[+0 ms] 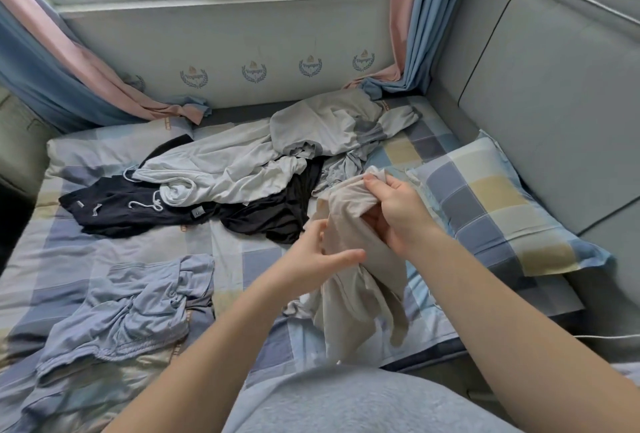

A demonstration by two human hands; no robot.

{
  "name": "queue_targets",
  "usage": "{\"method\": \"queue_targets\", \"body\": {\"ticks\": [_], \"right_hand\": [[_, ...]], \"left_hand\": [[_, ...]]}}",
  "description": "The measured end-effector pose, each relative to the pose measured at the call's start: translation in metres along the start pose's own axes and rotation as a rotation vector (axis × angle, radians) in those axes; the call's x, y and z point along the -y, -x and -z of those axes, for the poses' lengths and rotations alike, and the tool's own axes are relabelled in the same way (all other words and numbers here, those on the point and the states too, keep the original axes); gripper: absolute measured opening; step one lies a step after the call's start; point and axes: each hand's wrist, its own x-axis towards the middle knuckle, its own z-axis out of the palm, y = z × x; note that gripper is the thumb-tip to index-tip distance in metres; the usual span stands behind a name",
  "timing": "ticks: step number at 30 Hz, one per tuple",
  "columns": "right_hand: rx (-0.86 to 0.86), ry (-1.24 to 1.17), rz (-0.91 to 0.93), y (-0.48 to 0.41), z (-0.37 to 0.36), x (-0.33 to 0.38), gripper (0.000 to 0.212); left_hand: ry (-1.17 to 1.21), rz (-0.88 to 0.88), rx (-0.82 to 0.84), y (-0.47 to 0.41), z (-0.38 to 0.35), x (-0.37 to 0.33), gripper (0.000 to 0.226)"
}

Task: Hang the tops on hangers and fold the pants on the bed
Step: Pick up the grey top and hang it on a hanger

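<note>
Both hands [360, 225] hold the beige garment [353, 280] raised above the bed [228, 242].

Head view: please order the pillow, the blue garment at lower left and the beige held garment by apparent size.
Largest: pillow and blue garment, too alike to rank.
Smallest: beige garment, though near the camera.

Two hands [325, 256] [398, 211], one pillow [502, 211], two curtains [69, 62] [412, 17], at least five garments [349, 259] [131, 308] [138, 211] [221, 169] [329, 124].
</note>
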Motion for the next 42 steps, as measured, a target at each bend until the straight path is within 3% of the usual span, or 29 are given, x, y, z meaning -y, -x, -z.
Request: {"method": "queue_targets", "body": {"ticks": [5, 12, 16, 17, 20, 22, 24, 27, 28, 35, 42], "right_hand": [[0.055, -0.083, -0.026, 0.008, 0.0, 0.009, 0.017], [0.057, 0.001, 0.005, 0.008, 0.02, 0.004, 0.018], [0.114, 0.16, 0.031, 0.011, 0.028, -0.006, 0.013], [0.162, 0.209, 0.03, 0.013, 0.028, -0.01, 0.02], [0.393, 0.35, -0.047, 0.024, 0.025, -0.029, 0.07], [0.511, 0.42, -0.094, 0.035, 0.013, -0.047, 0.086], [0.434, 0.461, -0.048, 0.038, -0.001, -0.066, 0.073], [0.264, 0.442, 0.055, 0.03, -0.008, -0.074, 0.017], [0.225, 0.442, 0.06, 0.026, -0.006, -0.071, 0.008], [0.015, 0.344, 0.056, 0.004, 0.012, -0.035, 0.016], [-0.02, 0.074, 0.07, -0.001, 0.008, 0.006, 0.015]], "left_hand": [[-0.038, -0.12, -0.256, -0.016, -0.007, 0.001, 0.017], [0.137, -0.132, -0.488, -0.027, 0.018, -0.006, 0.022], [0.319, -0.09, -0.528, -0.027, 0.038, -0.022, 0.023], [0.382, -0.073, -0.527, -0.026, 0.041, -0.025, 0.024], [0.586, -0.042, -0.505, -0.024, 0.046, -0.033, 0.023], [0.707, -0.006, -0.492, -0.023, 0.046, -0.038, 0.023], [0.827, 0.047, -0.458, -0.023, 0.045, -0.042, 0.021], [0.912, 0.085, -0.402, -0.025, 0.044, -0.044, 0.023], [0.919, 0.081, -0.406, -0.025, 0.046, -0.043, 0.023], [0.667, 0.005, -0.436, -0.022, 0.066, -0.023, 0.015], [0.27, 0.035, -0.145, -0.017, 0.031, -0.003, 0.023]]}}
